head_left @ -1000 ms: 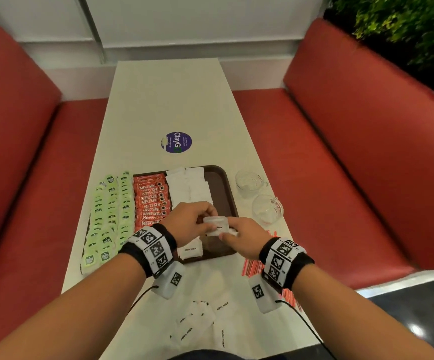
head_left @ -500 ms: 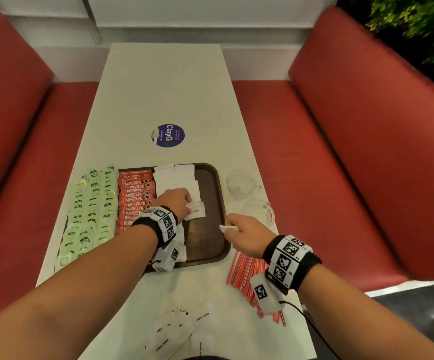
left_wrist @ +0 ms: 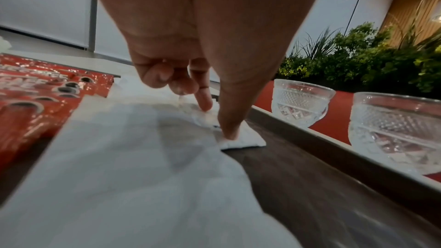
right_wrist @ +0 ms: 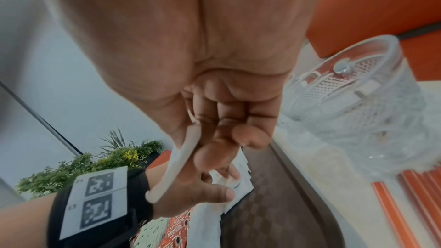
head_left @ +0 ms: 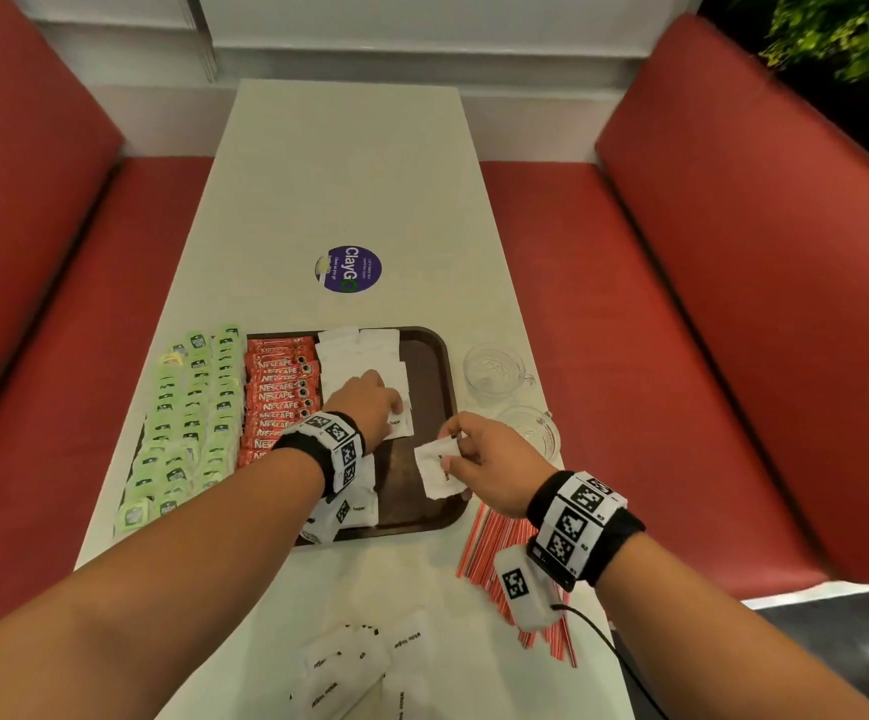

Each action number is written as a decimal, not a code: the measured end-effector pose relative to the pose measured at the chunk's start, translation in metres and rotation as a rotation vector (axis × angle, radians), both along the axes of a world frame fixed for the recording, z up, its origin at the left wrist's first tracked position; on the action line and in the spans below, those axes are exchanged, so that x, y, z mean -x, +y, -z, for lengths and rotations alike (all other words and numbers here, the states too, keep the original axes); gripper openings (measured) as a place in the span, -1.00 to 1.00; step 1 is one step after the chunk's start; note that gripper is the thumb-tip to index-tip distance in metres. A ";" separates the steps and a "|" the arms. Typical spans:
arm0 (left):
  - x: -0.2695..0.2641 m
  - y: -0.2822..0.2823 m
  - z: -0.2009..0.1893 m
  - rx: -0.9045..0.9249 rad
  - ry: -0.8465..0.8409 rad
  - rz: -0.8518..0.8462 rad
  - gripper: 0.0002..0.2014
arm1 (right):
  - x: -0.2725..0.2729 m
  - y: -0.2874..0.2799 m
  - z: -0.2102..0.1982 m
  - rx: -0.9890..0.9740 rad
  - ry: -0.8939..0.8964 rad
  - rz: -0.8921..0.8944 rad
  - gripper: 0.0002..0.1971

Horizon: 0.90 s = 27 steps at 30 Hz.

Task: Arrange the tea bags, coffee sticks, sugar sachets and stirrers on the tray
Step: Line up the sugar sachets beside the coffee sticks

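On tray point(head_left: 435, 366): coffee sticks point(head_left: 279, 392) | sugar sachets point(head_left: 357, 356) | cups point(head_left: 494, 368) beside

The head camera looks forward and down from above, along the white surface point(head_left: 349, 174), and takes in the whole brown tray point(head_left: 435, 366) and both forearms. The left wrist camera sits very low over the tray point(left_wrist: 322, 186), close behind the fingers point(left_wrist: 229, 120), and faces toward the two glass cups point(left_wrist: 302, 103). The right wrist camera looks along the palm from close, tilted, toward the tray point(right_wrist: 262, 214). All three views share the tray and one glass cup point(right_wrist: 372, 105).
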<state>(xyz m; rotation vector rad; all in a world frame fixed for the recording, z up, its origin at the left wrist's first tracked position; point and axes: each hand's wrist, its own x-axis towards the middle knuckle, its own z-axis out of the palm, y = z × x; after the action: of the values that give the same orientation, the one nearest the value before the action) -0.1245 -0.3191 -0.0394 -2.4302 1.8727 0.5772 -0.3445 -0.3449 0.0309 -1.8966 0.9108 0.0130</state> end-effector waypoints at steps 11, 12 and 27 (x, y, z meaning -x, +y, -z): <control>0.007 0.034 -0.064 0.094 0.683 -0.047 -0.66 | -0.016 0.004 -0.004 -0.127 -0.046 0.061 -0.85; 0.011 0.037 -0.065 0.084 0.730 -0.033 -0.77 | -0.018 0.005 -0.004 -0.126 -0.048 0.070 -0.84; -0.017 0.000 -0.020 -0.073 0.155 0.015 -0.76 | -0.003 0.027 0.022 0.099 0.176 -0.186 -0.66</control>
<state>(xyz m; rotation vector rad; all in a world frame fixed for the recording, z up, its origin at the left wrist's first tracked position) -0.1080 -0.3188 -0.0193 -2.3870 1.8849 0.8397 -0.3413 -0.3176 0.0084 -2.0916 0.8616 0.2539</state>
